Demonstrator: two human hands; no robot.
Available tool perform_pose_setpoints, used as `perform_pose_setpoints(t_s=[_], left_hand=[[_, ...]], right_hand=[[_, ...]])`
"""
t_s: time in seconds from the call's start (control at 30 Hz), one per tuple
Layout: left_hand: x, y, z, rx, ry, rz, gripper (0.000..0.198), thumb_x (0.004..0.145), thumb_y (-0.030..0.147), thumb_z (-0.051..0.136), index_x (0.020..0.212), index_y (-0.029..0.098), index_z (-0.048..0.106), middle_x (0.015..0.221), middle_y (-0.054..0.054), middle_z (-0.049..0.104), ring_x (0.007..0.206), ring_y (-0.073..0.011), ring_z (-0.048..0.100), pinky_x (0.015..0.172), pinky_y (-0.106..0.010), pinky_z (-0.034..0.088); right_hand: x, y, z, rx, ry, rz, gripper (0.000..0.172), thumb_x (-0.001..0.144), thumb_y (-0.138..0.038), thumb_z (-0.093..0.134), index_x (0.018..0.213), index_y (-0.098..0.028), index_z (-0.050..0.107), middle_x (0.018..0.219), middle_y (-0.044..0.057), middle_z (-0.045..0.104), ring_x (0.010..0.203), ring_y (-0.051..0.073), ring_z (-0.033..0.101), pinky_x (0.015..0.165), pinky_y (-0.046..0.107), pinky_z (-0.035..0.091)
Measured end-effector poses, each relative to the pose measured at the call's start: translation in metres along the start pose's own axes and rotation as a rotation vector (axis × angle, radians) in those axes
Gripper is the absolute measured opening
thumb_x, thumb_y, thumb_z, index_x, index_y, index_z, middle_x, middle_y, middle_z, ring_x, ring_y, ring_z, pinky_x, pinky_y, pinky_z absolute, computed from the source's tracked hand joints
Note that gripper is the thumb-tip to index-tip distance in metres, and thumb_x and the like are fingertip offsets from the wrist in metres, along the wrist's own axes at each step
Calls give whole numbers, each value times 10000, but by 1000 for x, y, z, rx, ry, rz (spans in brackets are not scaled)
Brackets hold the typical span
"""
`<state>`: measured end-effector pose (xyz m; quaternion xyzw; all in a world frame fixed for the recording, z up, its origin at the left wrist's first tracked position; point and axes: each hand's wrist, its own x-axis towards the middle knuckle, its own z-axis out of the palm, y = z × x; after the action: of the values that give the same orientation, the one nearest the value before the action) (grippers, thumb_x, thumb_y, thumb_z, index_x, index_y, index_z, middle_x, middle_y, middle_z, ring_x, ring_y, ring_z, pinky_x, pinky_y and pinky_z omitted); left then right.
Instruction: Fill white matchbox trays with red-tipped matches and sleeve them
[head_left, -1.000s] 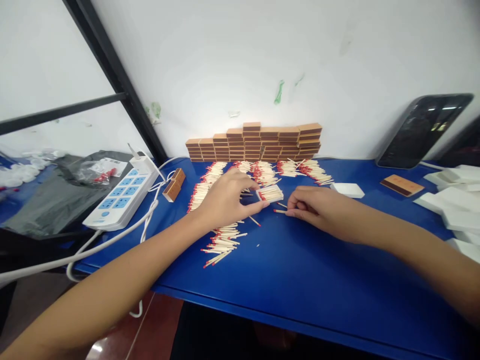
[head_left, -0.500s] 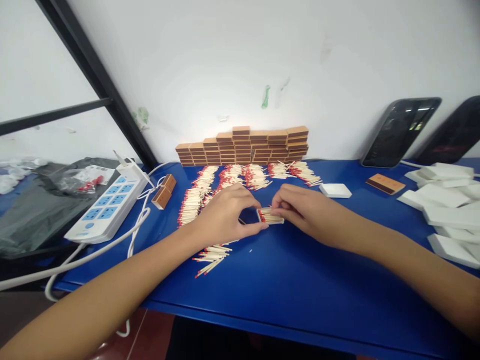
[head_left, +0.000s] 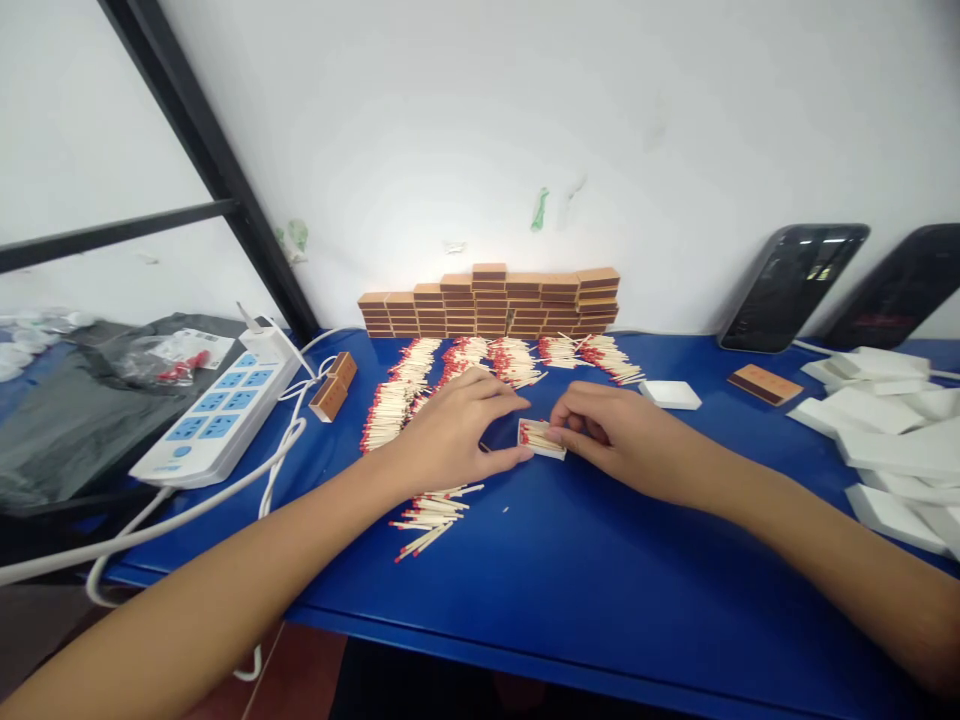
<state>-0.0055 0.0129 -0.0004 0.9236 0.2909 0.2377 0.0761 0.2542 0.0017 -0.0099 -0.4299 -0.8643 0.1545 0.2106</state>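
A small tray [head_left: 540, 438] full of red-headed matches is lying on the blue table [head_left: 600, 580], and both hands are meeting at it. The left hand [head_left: 450, 430] is closing around the left end of the small tray, with the thumb on the near side and the bent fingers on the far side. The right hand [head_left: 607, 435] is gripping the right end of the small tray, and its curled fingertips are pressing down on the matches inside.

Behind the small tray, long rows of loose matches [head_left: 465, 360] are lying flat, and behind these a stack of brown matchboxes [head_left: 491, 300] is standing against the wall. In front of the small tray and a little to the left, a small heap of matches [head_left: 431, 510] is lying beside the left wrist. To the right of the small tray, an empty white tray [head_left: 670, 394] is sitting near, a brown sleeve [head_left: 766, 384] is lying further out, and a pile of white trays [head_left: 885, 430] is lying well apart. Far to the left of the small tray, a white power strip [head_left: 217, 415] is lying with its cable, and two brown boxes [head_left: 334, 385] are sitting between it and the loose matches.
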Motion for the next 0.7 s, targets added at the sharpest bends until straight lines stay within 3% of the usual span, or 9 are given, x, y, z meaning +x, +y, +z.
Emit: perform_pose_setpoints(t_s=[0.23,0.4,0.7], left_hand=[[1,-1,2,-24,-28,-27,236,942,428,798,1006,207,751,1072,-72,718,1126,-279,617,1023,-448,497],[0,1,-2,-28,-33,-36,246,930,446,806,993,216,746,1045,-72,715,1121,-283,620,998,-443,510],[1,0,-2,-48,26,13,241,898,401,843,993,214,725,1085,-69,719,1138,-285,616,1011,-457,517]], right_hand=[[-3,4,-7,-68,-16,34,232,1013,-455,594,917,-250,644,809,26,672,701,188,593,623,316,397],[-2,5,-7,-20,-39,15,295,1040,-438,529,851,-241,642,773,33,671,664,185,579,617,326,402],[3,-1,-2,-4,77,26,171,999,-362,615,899,-229,655,833,33,667,707,171,582,653,309,423]])
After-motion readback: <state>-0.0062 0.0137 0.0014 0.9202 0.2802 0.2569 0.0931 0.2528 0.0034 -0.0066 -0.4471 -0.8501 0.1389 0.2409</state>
